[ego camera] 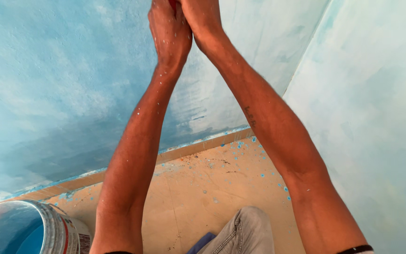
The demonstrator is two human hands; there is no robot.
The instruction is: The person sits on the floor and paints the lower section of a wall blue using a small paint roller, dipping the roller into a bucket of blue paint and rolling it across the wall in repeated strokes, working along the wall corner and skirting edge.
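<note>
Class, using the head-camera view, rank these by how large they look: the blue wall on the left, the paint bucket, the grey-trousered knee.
1. Blue wall, by far the largest.
2 and 3. Paint bucket and knee look alike; both are cut off by the frame and close to the camera, so no ranking.

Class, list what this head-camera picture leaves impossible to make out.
- Left hand and right hand: fingers cut off by the top edge, so whatever they grip is unseen.
- Paint bucket: cut off by the bottom-left corner.
- Mark on the right forearm: too small.
- Knee: leg cut off below.
</note>
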